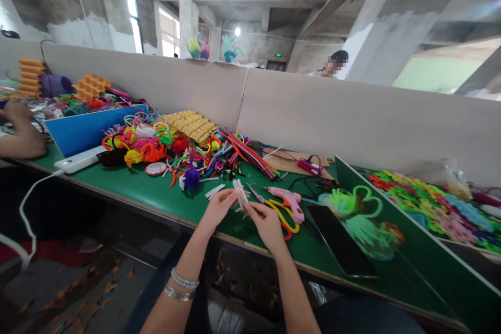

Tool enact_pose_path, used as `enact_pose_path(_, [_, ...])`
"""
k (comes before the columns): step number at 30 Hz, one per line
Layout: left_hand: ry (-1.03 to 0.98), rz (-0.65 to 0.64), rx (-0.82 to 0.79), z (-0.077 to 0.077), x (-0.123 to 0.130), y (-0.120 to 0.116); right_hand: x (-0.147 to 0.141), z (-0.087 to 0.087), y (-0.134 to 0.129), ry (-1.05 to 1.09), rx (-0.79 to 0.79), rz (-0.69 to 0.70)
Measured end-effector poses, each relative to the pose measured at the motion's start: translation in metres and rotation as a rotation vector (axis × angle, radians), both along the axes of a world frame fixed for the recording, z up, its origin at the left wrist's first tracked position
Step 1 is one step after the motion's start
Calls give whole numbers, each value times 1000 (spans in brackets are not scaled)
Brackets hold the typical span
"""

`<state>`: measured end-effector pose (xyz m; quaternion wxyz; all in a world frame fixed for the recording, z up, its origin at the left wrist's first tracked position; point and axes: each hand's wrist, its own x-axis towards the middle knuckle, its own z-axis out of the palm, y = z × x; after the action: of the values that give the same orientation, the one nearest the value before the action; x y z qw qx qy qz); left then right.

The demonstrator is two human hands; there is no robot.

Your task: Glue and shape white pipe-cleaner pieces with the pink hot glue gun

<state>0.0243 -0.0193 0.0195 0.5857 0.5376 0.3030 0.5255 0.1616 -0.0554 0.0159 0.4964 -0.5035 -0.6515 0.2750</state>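
A small bunch of short white pipe cleaner pieces (pixel 239 192) is pinched between the fingertips of both hands, just above the table's front edge. My left hand (pixel 219 209) grips it from the left, my right hand (pixel 266 223) from the lower right. A few more white pieces (pixel 214 191) lie beyond my left fingers. Close to my right hand are scissors (pixel 282 210) with yellow handles. Partly over them rests a pink glue gun (pixel 290 200). A red-orange handle (pixel 288 231) shows beside my right wrist.
Colourful pipe cleaners (pixel 250 154) and yarn-like pompoms (pixel 152 150) heap at the back left, beside an orange egg tray (pixel 191 124). A black tablet (pixel 340 240) and green fuzzy pieces (pixel 370 229) lie right, before a green divider (pixel 410 224). Left stand a white power strip (pixel 80 159) and another person's arm (pixel 23 133).
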Motion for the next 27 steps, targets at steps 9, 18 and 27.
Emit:
enact_pose_path(9, [12,111,31,-6,-2,5,0,-3,1,-156,185,-17])
enact_pose_path(18, [-2,120,3,-4,-6,5,3,-4,0,-430,428,-152])
enact_pose_path(27, [-70,129,25,-8,2,3,2,-5,0,-506,581,-233])
